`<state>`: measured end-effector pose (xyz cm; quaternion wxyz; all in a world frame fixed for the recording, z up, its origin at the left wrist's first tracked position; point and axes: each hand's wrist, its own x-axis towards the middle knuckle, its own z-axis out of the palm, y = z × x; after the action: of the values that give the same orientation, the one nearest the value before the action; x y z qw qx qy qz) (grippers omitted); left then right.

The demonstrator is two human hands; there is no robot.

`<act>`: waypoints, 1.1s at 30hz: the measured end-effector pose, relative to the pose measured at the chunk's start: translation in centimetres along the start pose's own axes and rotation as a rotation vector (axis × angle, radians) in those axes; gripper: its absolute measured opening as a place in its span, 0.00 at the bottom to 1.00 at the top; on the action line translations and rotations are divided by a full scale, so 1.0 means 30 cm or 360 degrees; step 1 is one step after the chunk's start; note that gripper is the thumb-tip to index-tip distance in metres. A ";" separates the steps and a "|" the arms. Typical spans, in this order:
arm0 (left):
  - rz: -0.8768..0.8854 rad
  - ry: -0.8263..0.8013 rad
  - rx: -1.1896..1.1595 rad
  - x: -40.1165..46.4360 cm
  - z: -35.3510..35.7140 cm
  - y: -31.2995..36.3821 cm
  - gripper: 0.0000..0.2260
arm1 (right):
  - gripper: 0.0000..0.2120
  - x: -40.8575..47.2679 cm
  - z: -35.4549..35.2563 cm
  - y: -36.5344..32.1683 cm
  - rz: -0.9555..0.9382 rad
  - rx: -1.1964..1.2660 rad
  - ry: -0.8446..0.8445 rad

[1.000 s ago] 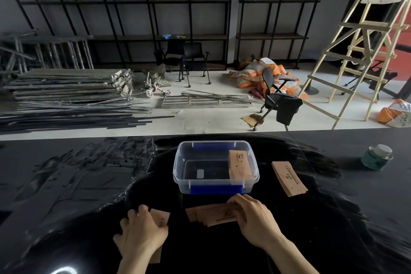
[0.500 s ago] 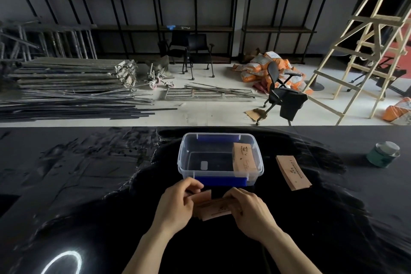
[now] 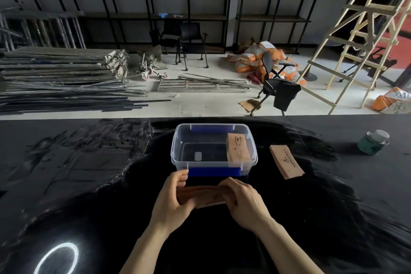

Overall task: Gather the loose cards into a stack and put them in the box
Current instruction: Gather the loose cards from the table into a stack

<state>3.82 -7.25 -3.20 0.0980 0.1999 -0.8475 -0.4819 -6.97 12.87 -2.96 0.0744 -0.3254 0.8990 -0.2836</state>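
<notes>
A bundle of tan cards point(image 3: 205, 194) lies between my two hands just in front of the box. My left hand point(image 3: 172, 201) grips its left end and my right hand point(image 3: 243, 201) grips its right end; the cards' edges look uneven. The clear plastic box point(image 3: 178, 153) with blue clips stands on the black table straight ahead. Inside it, a stack of tan cards point(image 3: 236, 150) leans against the right wall. Another small stack of tan cards point(image 3: 287, 161) lies on the table to the right of the box.
A green tin with a pale lid point(image 3: 373, 142) stands at the far right of the black table point(image 3: 89, 173). A bright ring of reflected light point(image 3: 56, 258) shows at the near left. Beyond the table are metal poles, chairs, sacks and a wooden ladder.
My left hand brought its cards over from the near left and joined them to the pile under my right hand. Both hands now hold the bundle together, lifted slightly nearer the box.
</notes>
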 end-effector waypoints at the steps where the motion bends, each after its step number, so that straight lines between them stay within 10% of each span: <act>1: -0.0021 -0.0057 0.0045 -0.005 -0.003 -0.015 0.34 | 0.12 0.000 0.001 -0.001 -0.0003 0.0001 0.0011; 23: 0.0253 -0.0333 0.0600 0.030 0.054 0.085 0.14 | 0.13 -0.001 -0.011 0.073 0.0023 0.0204 -0.0003; 33: 0.0019 -0.0577 0.0063 0.141 0.306 0.316 0.08 | 0.26 -0.019 -0.271 0.303 0.0440 0.1230 0.0373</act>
<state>-5.60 2.38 0.05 -0.0575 0.1065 -0.8618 -0.4926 -14.03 22.67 -1.33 0.1255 -0.1156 0.7641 -0.6222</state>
